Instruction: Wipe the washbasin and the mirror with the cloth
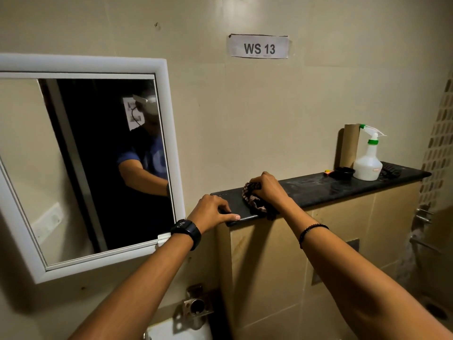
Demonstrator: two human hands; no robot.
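The cloth [256, 201], dark, checked and crumpled, lies near the left end of the black ledge [318, 190], at its front edge. The right hand [268, 190] has its fingers closed on it; gathering it fully would help. The left hand [212, 212], fingers loosely curled and empty, steadies the ledge's left corner.

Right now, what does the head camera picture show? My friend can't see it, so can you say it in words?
A person's right hand presses a checked cloth onto a dark shelf while the left hand rests on the shelf's edge. A white-framed mirror hangs to the left. A white spray bottle and a cardboard tube stand at the shelf's far end.
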